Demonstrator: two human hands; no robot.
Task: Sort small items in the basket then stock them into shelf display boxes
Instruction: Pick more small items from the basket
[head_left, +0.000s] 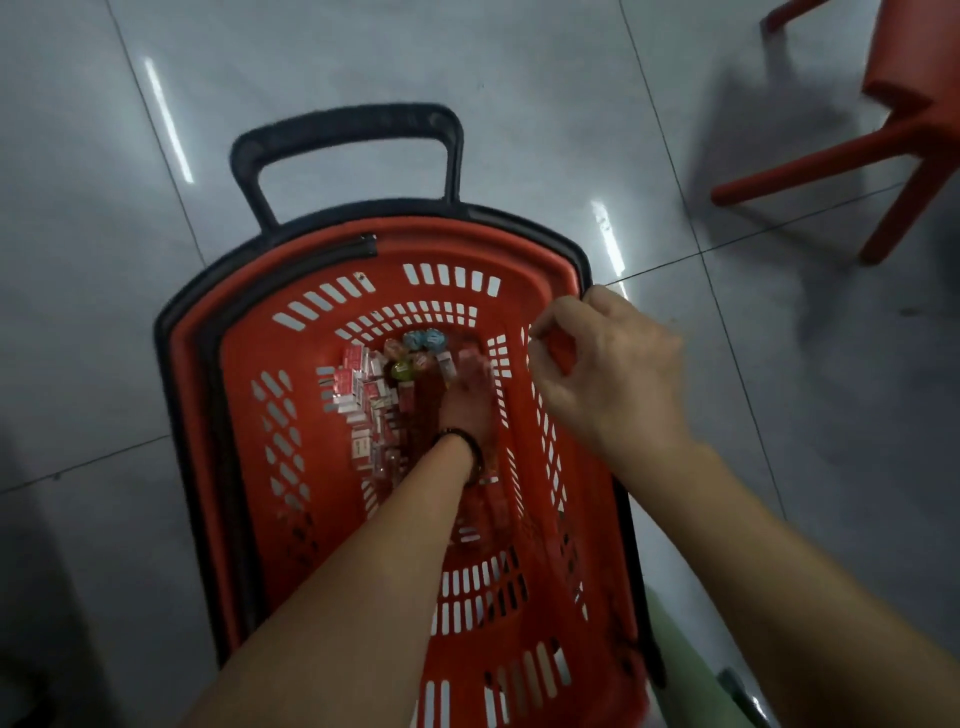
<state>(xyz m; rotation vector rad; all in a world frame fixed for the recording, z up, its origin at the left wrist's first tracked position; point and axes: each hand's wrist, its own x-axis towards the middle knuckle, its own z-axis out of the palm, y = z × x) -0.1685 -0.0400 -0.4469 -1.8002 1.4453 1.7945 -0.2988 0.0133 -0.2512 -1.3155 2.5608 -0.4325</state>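
Presently my left hand (467, 400) lies blurred among small red-and-white boxes (358, 384) in the red slotted plastic basket (244, 358), grip indeterminable; my right hand (608, 364) curls its fingers beside the right rim, hold likewise unclear.

shop floor, red wheeled shopping basket (291, 332) with pull handle (348, 130), glossy grey tiles (519, 78), red plastic stool (893, 130)

Both bare forearms extend forward and down, the left hand (467, 400) reaching lowest, its fingers blurred and their grip indistinct, while the right hand (613, 364) sits higher and further right, back to the camera, fingers curled inward, any hold unclear.
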